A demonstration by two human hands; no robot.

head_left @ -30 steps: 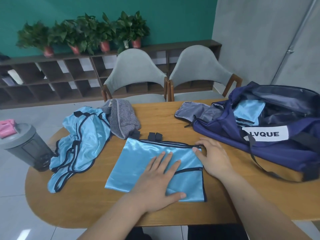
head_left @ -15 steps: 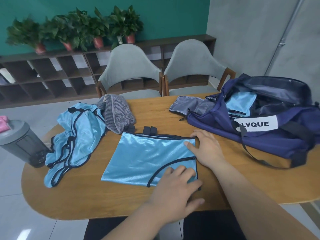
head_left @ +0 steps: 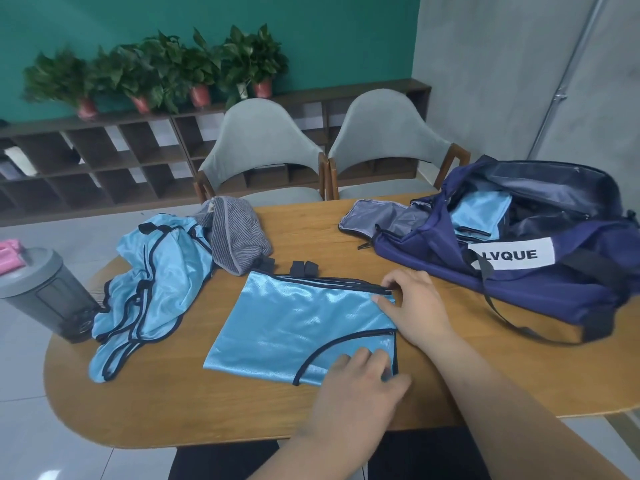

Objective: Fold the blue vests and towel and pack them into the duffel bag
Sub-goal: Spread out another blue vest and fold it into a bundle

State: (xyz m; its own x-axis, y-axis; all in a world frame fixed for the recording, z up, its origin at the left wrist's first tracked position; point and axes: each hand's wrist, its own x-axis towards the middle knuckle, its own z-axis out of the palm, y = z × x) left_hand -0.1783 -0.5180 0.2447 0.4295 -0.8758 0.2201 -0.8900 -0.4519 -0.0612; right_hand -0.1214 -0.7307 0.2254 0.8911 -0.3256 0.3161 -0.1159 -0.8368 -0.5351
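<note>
A half-folded blue vest (head_left: 298, 327) lies flat in the middle of the wooden table (head_left: 194, 410). My left hand (head_left: 356, 386) has its fingers curled over the vest's near right corner, thumb at the edge. My right hand (head_left: 412, 306) pinches the far right corner by the dark trim. A crumpled heap of blue vests (head_left: 152, 285) lies to the left, with a grey striped towel (head_left: 235, 233) bunched behind it. The navy duffel bag (head_left: 519, 289) stands open at the right, a folded blue vest (head_left: 481, 216) inside.
A grey bin (head_left: 45, 292) stands off the table's left end, something pink (head_left: 8, 254) behind it. Two grey chairs (head_left: 263, 150) (head_left: 388, 140) are pushed in at the far side. The bag's strap (head_left: 512, 327) loops onto the table near my right arm.
My left hand slid from the middle of the vest back to its near right corner and curled there. My right hand stayed at the far right corner.
</note>
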